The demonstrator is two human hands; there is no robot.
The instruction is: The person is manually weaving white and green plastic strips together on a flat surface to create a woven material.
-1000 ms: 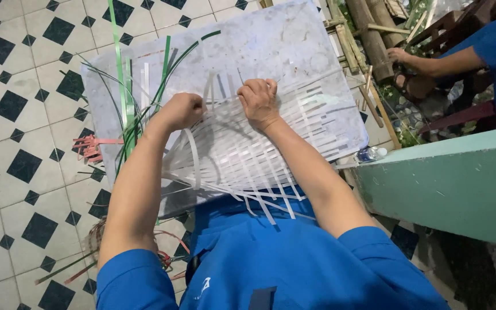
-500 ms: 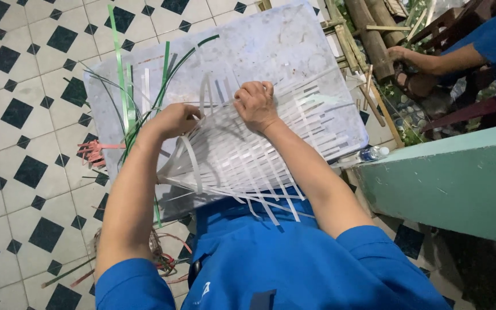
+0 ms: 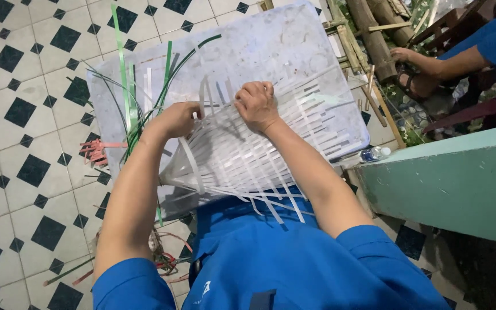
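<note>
1. Green strips (image 3: 130,109) crowd the board (image 3: 294,46) left of the left hand (image 3: 176,119).
2. The board's far part lies bare.
3. A green wall (image 3: 460,178) and bottle (image 3: 374,154) block the right.

Both bare arms are stretched forward from short blue sleeves, bent slightly at the elbows. The left hand (image 3: 176,119) is held knuckles up with its fingers curled down and forward. The right hand (image 3: 255,105) is closed loosely, fingers tucked under, wrist bent slightly inward. The hands are set near each other, not touching.
</note>
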